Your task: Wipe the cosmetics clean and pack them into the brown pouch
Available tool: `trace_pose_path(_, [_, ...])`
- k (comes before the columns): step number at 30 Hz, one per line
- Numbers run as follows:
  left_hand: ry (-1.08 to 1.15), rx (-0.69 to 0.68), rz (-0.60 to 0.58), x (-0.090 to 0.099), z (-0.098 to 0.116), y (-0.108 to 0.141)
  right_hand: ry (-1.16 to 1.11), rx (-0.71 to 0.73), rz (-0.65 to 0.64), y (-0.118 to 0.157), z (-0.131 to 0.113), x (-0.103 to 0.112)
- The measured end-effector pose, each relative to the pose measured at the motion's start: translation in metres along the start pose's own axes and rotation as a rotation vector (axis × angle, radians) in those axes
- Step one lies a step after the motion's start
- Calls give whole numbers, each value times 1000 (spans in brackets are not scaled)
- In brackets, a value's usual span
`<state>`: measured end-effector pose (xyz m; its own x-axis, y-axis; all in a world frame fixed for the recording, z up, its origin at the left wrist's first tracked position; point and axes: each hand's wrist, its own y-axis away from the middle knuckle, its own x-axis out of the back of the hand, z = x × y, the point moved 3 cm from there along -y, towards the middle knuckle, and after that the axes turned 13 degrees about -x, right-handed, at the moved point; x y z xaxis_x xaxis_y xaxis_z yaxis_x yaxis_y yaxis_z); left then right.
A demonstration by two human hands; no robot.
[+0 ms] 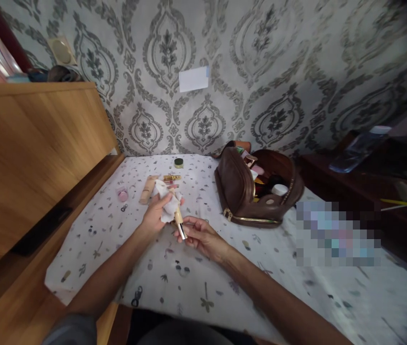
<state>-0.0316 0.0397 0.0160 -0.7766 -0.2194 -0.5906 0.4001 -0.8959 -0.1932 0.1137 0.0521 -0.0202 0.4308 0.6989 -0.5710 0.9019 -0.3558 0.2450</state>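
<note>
A slim beige tube (178, 216) with a silver end slants between my two hands. My left hand (154, 214) is closed round a crumpled white tissue (169, 207), which lies against the tube's upper part. The fingers of my right hand (203, 235) pinch the tube near its silver end. Just beyond my left hand, a flat beige tube (148, 189) and a gold cylinder (172, 178) lie on the patterned white cloth (203, 287). Farther back is a small dark-lidded jar (179, 163). A small pink container (122, 194) is at the left.
An open brown bag (239, 191) filled with items stands right of my hands. A wooden cabinet (41, 158) borders the left side, and patterned wallpaper rises behind. A clear bottle (359, 148) lies at the right; a blurred-out patch covers part of the cloth there.
</note>
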Motion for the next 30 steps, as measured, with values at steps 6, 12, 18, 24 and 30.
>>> trace_pose_path(6, [-25,-64,66,4,2,-3,14,30,105,-5,3,1])
trace_pose_path(12, [-102,200,-190,-10,-26,23,-89,216,433,-6,-3,17])
trace_pose_path(18, [-227,160,-130,-3,-23,22,229,198,540,6,-21,17])
trace_pose_path(24, [-659,-72,-288,-18,-8,25,293,513,520,38,-56,14])
trace_pose_path(30, [-761,-105,-496,-53,-18,28,350,405,535,48,-41,40])
